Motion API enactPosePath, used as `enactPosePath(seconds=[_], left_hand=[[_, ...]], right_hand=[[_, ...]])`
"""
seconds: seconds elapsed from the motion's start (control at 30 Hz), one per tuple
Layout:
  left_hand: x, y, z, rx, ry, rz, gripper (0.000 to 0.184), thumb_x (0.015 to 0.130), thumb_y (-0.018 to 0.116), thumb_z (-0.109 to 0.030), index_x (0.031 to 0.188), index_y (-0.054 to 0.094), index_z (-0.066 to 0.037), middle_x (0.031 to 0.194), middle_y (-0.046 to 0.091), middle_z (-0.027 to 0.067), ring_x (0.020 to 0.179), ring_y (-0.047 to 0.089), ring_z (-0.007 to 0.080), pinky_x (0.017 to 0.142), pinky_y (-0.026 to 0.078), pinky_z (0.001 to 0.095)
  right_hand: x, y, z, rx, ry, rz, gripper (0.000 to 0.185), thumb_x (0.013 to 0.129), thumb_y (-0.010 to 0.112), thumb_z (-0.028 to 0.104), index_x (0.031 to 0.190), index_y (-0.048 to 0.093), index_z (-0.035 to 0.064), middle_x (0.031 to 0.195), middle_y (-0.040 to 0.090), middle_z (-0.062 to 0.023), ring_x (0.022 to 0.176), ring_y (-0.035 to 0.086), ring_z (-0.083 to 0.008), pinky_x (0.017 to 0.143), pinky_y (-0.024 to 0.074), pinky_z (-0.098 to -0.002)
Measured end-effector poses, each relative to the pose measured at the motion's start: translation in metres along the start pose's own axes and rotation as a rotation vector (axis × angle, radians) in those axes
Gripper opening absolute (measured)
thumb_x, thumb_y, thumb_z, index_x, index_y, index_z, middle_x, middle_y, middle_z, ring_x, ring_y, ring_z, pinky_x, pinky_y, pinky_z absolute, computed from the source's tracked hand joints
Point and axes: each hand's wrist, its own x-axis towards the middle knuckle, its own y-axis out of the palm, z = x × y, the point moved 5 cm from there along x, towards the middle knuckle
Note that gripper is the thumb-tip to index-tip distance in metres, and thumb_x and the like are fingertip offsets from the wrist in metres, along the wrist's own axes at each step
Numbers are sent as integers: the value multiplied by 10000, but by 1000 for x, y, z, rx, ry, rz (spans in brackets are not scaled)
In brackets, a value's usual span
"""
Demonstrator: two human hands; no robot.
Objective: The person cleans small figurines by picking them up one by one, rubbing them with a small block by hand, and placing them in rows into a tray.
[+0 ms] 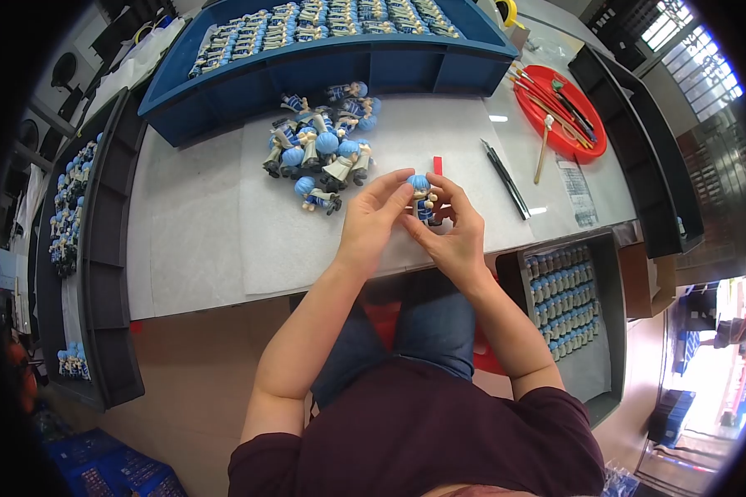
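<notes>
A small blue-haired figurine [423, 199] in a blue and white outfit stands upright between my two hands, just above the front part of the table. My left hand [377, 217] grips it from the left, thumb and fingers near its head. From the right, my right hand [456, 232] pinches it, with the thumb low by its legs. Part of its body is hidden by my fingers. A red piece [438, 166] shows just behind my right hand. One loose figurine [316, 195] lies to the left of my hands, and a heap of similar figurines [326, 142] lies beyond it.
A blue crate [323, 66] holding rows of figurines stands at the back. Right of my hands are a black pen [506, 179], a brush [544, 149] and a red tray [593, 153] of brushes. Dark crates [108, 248] with figurines stand left, and a grey one [607, 331] lower right.
</notes>
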Motion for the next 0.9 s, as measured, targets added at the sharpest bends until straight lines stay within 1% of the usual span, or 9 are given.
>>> enactPosePath(seconds=[0.07,0.17,0.23,0.3,0.4,0.83,0.9], left_hand=[[1,0,0,43,6,-19,286,891,529,-86,1169,532,-16,1007,603,57,893,576,114,764,486,238],[1,-6,1,-15,19,-52,287,886,533,-74,1165,531,-5,1016,603,69,893,580,128,782,490,262],[0,-7,2,0,25,-64,285,887,533,-76,1164,533,-6,1021,602,72,898,581,133,788,488,268],[0,-7,2,10,29,-71,284,887,532,-77,1162,535,-7,1027,602,76,902,583,138,795,486,274],[-2,-6,1,-17,23,-74,284,890,530,-85,1163,536,-9,1027,603,76,905,583,142,805,480,280],[-2,-8,0,-50,-6,-100,263,913,495,-115,1154,547,-25,1026,606,71,907,581,131,808,473,270],[-2,-8,0,-43,-7,-105,263,913,495,-117,1153,547,-25,1026,607,70,904,581,130,808,473,270]], right_hand=[[-1,-1,-5,64,28,33,558,647,769,84,1143,526,9,857,582,-70,735,551,-124,629,477,-247],[-2,-2,-12,179,56,84,566,661,761,75,1164,510,11,892,588,-79,784,571,-131,667,489,-257],[-2,-4,-14,234,61,99,568,670,756,69,1176,502,13,911,591,-84,813,582,-134,687,494,-262],[-2,-4,-16,319,117,167,567,683,746,59,1188,493,12,949,599,-96,883,596,-156,734,503,-283],[-2,-5,-14,297,106,191,563,683,743,50,1186,492,6,965,602,-105,912,597,-169,761,508,-299],[-3,-5,-11,362,134,224,546,684,750,54,1171,506,0,977,601,-121,917,596,-171,765,511,-294],[-3,-5,-9,377,128,236,489,730,711,44,1170,504,-7,980,597,-120,909,593,-165,780,504,-293]])
